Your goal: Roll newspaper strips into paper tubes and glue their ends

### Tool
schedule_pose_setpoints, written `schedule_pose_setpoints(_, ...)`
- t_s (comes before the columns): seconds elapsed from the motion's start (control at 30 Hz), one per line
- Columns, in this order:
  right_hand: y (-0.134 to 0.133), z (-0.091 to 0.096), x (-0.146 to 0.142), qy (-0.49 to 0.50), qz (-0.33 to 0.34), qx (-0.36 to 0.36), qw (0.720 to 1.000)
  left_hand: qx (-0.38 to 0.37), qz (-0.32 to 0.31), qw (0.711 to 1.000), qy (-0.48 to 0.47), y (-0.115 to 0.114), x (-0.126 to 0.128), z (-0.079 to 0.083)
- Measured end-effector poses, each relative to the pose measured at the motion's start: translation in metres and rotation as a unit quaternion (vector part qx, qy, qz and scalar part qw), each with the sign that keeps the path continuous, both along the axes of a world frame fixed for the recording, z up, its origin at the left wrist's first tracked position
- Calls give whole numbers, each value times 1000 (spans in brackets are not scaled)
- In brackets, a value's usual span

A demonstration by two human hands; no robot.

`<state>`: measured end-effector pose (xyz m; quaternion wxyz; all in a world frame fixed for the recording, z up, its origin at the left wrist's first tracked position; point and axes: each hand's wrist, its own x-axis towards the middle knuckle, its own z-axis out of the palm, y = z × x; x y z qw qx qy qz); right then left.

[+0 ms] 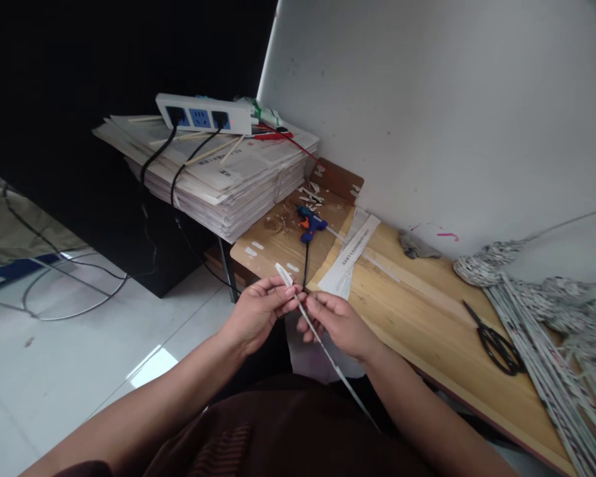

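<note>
A thin rolled paper stick (336,368) slants across the space in front of my body, its flat whitish end pointing up and away. Near that end my left hand (264,309) pinches it between thumb and fingers. Just beside it, my right hand (338,320) is closed on the same stick, fingers curled round. Beyond my hands a blue glue gun (312,226) lies on a brown board (273,242), a white glue stick at its back. Cut newspaper strips (360,245) rest on the table to the right of the glue gun.
A tall stack of newspapers (258,192) carries a white power strip (203,114) with two black plugs, whose cables hang at its front. Black scissors (496,344), bundled paper sticks (531,371) and a grey cloth (417,245) lie on the wooden table (407,305) against the wall.
</note>
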<state>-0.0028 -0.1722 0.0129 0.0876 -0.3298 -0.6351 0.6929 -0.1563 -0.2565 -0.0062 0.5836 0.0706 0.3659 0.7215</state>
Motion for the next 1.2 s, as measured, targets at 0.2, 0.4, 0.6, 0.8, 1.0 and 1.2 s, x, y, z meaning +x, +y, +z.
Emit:
schedule_pose_setpoints(0.2,2,33,-23,17,-79,279,957,12,13,1000,20,1,4,6)
schedule_pose_setpoints(0.4,1,37,-41,33,-71,318,945,4,10,999,32,0,3,4)
schedule_pose_setpoints(0.6,5,32,-44,21,-45,371,927,2,17,1000,24,-2,-3,0)
schedule_pose_setpoints(0.8,39,20,-53,-10,19,300,954,-9,10,1000,5,-2,-10,-6)
schedule_pose_setpoints(1.0,122,16,-84,-229,-96,331,911,-58,34,998,-1,-6,-17,-6)
schedule_pose_setpoints(1.2,142,21,-110,-323,-101,357,871,-67,42,997,-5,-13,-21,-7)
